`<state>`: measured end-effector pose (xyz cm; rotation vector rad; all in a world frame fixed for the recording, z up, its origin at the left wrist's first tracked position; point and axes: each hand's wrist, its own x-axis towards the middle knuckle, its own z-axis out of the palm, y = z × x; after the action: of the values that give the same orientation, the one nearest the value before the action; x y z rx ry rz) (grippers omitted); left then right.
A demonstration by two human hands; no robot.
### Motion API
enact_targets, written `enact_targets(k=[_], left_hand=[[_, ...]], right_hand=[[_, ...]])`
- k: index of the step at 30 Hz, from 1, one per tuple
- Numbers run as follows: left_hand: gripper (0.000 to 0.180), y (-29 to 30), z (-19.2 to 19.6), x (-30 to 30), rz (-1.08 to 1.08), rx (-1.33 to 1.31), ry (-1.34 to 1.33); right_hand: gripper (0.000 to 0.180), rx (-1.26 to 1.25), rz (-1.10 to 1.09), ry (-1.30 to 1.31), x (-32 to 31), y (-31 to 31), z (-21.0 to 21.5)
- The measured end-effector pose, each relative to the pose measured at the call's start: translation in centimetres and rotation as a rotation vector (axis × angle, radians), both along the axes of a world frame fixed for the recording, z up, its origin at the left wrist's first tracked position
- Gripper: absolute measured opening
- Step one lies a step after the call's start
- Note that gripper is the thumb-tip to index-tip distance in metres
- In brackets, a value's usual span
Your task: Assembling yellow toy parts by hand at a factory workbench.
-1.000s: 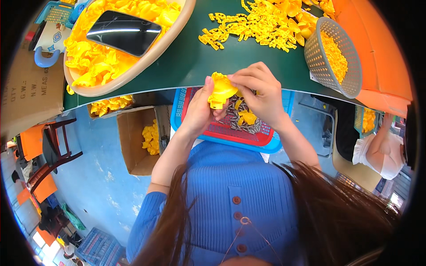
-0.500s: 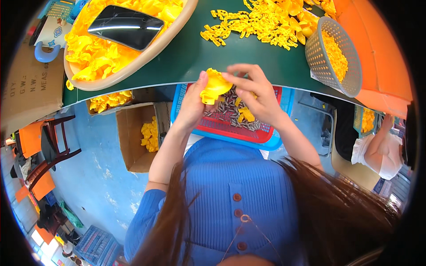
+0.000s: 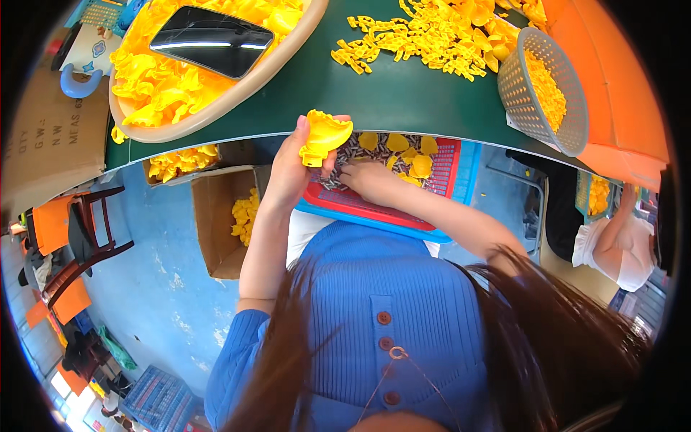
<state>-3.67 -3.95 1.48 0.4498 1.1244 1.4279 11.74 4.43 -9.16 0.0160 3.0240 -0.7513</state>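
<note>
Right hand [image 3: 368, 181] has been lowered from yellow shell [image 3: 328, 135]; its grip is hidden, can't be told. Shell is pinched by left hand [image 3: 286, 167], presumably for steadiness, left of metal pieces [image 3: 371, 154], kept in near red tray [image 3: 447, 169], seemingly for reach.

The left hand [image 3: 288, 171] holds a yellow shell [image 3: 324, 135]; right hand [image 3: 371, 180] sits among metal pieces [image 3: 333, 180] in a red basket [image 3: 444, 169]; over there, a phone [image 3: 212, 42] tops a heaped basin [image 3: 272, 79].

Blue ribbed top [image 3: 345, 302], brown buttons [image 3: 384, 317], ring-pendant necklace [image 3: 392, 353]
</note>
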Motion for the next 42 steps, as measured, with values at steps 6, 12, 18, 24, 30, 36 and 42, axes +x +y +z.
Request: enact_targets(k=[6,12,18,24,30,36,42], left_hand=[[0.061,-0.4,-0.2,-0.5,-0.011,0.042,0.039],[0.06,0.2,-0.3,-0.2,-0.034,0.001,0.087],[0.058,0.4,-0.7,-0.2,-0.018,-0.008,0.06],[0.058,0.5,-0.8,-0.2,-0.032,-0.013,0.062],[0.059,1.1,0.3,0.9,-0.12,-0.01,0.061],[0.056,2.0,0.9,2.0,-0.256,0.035,0.045],[0.053,2.3,1.5,2.6,-0.198,0.026,0.025]], right_hand=[[0.015,-0.022,-0.068,-0.111,0.2,0.5,1.2],[0.013,-0.044,-0.135,-0.046,0.2,0.3,0.2],[0.013,-0.094,-0.141,-0.092,1.0,0.4,0.7],[0.022,-0.542,-0.267,-0.038,2.3,2.1,4.7],[0.015,-1.335,-0.54,0.326,2.9,4.6,12.7],[0.012,-1.388,-0.637,0.44,2.7,5.9,13.5],[0.011,-1.367,-0.709,0.353,1.8,6.2,14.4]])
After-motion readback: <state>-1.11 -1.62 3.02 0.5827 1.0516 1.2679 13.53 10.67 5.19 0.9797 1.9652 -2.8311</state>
